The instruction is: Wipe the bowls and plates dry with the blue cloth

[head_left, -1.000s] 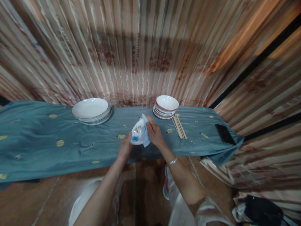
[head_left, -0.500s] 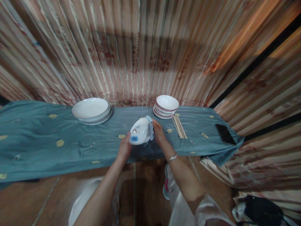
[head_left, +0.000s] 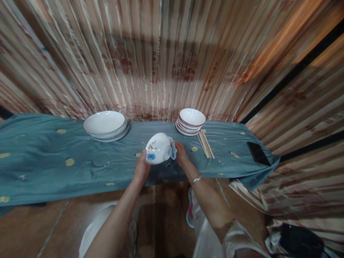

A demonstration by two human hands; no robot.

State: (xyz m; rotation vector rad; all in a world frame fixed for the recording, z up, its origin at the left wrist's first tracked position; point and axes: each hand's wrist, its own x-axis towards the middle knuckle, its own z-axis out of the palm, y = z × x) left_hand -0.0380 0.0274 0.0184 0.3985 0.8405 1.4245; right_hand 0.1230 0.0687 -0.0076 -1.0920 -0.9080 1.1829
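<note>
A white bowl point(head_left: 159, 148) with a blue flower on its outside is held tilted on its side above the table's front half, its base toward the right. My left hand point(head_left: 142, 166) grips the rim at the left, thumb on the outer wall. On the other side, my right hand point(head_left: 180, 152) presses a light blue cloth point(head_left: 172, 147) against the bowl's base. The right fingers are partly hidden behind the cloth.
On the blue-green tablecloth point(head_left: 88, 175) stand a stack of plates point(head_left: 106, 123) at left and a stack of bowls point(head_left: 190, 122) at right. Chopsticks point(head_left: 205, 144) lie beside the bowls; a black phone point(head_left: 258, 153) is farther right. A striped curtain point(head_left: 166, 64) hangs behind.
The bowl has turned slightly, showing more of its base side. The cloth has shifted a little lower and to the right with my right hand.
</note>
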